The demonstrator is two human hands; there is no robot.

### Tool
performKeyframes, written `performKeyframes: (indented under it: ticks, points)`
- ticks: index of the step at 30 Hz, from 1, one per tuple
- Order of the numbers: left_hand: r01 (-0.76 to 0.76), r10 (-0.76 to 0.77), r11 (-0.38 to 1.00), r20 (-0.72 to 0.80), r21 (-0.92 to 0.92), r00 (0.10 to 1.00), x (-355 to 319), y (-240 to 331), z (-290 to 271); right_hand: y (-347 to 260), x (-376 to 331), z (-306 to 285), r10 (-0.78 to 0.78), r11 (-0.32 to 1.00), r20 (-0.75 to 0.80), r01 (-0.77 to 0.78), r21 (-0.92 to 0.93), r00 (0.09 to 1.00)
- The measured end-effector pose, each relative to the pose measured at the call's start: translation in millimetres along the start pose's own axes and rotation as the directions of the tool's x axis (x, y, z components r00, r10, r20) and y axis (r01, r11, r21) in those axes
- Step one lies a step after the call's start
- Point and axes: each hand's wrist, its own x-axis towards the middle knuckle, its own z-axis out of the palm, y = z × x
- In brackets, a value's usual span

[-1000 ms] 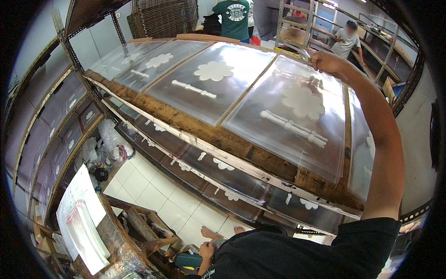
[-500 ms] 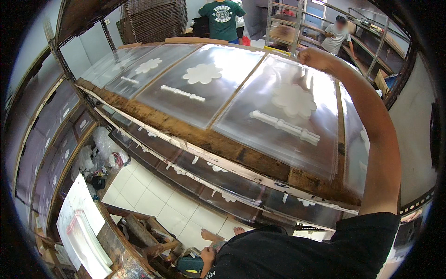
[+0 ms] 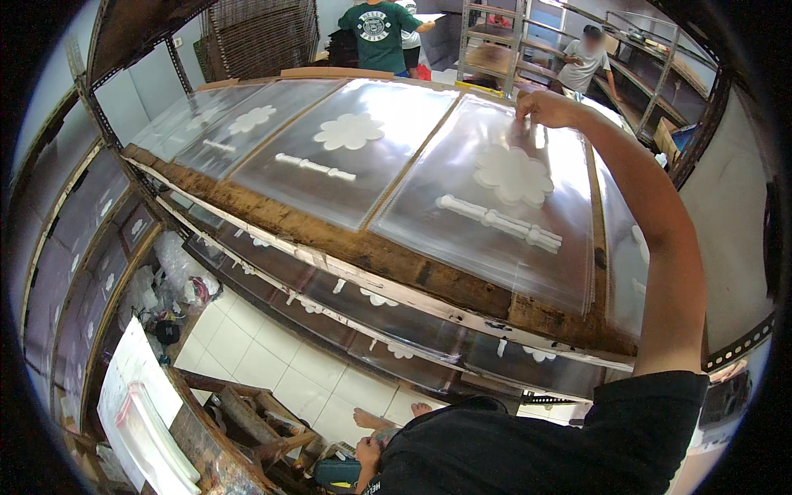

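The fingers point(image 3: 523, 110) of the right hand point(image 3: 548, 107) were bent downward, their tips close together at the far edge of the clear sheet point(image 3: 454, 169); whether they pinched the film or only touched it, I could not tell. From them the sheet lay toward the person, flat on the table, its side edges running from the far rim to the front board point(image 3: 400, 262). Foreshortening hid which side was longer, though the white bar point(image 3: 499, 223) on it ran left to right, dipping rightward, and the pale flower point(image 3: 513, 176) sat between bar and fingers. The right hand was much the nearer. Its wrist was bent, and the forearm point(image 3: 634, 177) arched over the sheet's right side and the wooden strip point(image 3: 600, 239) there, down to a bent elbow and a black sleeve point(image 3: 660, 400). The left hand point(image 3: 369, 450) rested low by the body, well apart from the sheet, its fingers seemingly curled, with too little showing to tell if it held anything. Left of the sheet, past another strip point(image 3: 412, 172), lay a second sheet point(image 3: 384, 153) with a like flower and bar. Lower left stood a wooden bench point(image 3: 256, 412) and a white panel point(image 3: 132, 355); beyond the table were a co-worker in green point(image 3: 381, 40) and another in a pale shirt point(image 3: 586, 68) by the racks point(image 3: 495, 35)
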Motion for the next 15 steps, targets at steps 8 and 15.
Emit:
performKeyframes:
  ticks: [8,15]
  points:
    - [0.026,-0.025,0.999,0.025,-0.033,0.999,8.2,-23.8,6.7,0.0,4.8,1.1,0.036,0.999,0.007,-0.036,-0.006,0.999]
    - [-0.011,0.011,1.000,-0.001,0.002,1.000,14.0,-20.7,-0.7,-8.0,14.5,-6.3,0.112,0.993,-0.005,-0.112,-0.047,0.994]
